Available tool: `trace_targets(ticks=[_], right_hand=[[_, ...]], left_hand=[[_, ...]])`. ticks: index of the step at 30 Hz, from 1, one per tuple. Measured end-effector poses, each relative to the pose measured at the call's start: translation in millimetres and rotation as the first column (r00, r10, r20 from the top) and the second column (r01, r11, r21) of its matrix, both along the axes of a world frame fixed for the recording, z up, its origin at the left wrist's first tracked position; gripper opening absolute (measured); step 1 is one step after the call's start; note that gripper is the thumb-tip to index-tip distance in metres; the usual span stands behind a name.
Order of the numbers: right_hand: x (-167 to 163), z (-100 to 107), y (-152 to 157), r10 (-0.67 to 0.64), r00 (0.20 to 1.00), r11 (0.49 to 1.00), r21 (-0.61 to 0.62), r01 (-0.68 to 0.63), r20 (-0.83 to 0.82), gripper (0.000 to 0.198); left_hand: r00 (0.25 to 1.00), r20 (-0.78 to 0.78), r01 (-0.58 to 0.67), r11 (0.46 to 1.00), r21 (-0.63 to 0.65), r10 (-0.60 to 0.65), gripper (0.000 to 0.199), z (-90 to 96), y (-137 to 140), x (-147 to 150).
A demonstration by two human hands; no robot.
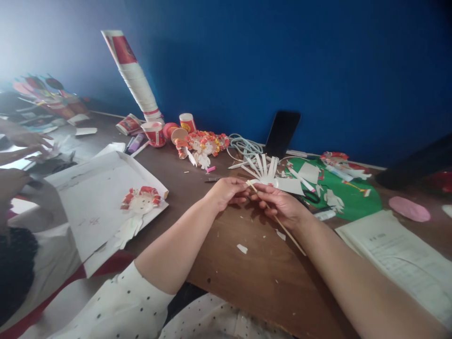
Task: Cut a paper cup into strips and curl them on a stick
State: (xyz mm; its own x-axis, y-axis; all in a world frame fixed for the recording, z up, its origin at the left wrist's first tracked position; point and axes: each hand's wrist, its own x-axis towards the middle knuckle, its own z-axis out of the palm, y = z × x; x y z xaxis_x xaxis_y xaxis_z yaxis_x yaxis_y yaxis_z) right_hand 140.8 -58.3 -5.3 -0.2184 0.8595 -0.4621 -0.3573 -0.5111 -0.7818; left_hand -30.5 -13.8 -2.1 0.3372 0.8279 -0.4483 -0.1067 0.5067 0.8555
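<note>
A thin wooden stick (pixel 290 235) slanted over the brown surface (pixel 243 287), its upper end at the fingertips of both hands, its lower end jutting out beside the right forearm. The right hand (pixel 277 200) pinched it between thumb and curled fingers; the left hand (pixel 233 192) had its fingers bent in close to the tip, but whether they gripped it could not be told. The stick looked light and fairly stiff, probably easy to roll and liable to snap if bent; a thumb-and-finger hold along the shaft seemed best. The fingers covered part of its upper stretch, and anything small between the fingertips was hidden. Behind, the right hand partly blocked the cut paper strips (pixel 264 169), and blur softened their edges.
</note>
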Motion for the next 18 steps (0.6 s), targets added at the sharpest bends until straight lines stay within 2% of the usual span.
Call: trace_targets(ticks=[11,18], right_hand=[[-2.3,1.4,-1.1,-0.023,1.000,1.000,0.019,0.022,0.021,0.034],[-1.4,5.4,-3.3,-0.003,0.999,1.000,0.007,0.004,-0.044,0.032]], left_hand=[[0.998,0.057,0.012,1.000,0.006,-0.012,0.007,0.6,-1.9,1.1],[0.991,0.128,0.043,0.997,-0.070,-0.034,0.008,-0.1,-0.8,-1.3]])
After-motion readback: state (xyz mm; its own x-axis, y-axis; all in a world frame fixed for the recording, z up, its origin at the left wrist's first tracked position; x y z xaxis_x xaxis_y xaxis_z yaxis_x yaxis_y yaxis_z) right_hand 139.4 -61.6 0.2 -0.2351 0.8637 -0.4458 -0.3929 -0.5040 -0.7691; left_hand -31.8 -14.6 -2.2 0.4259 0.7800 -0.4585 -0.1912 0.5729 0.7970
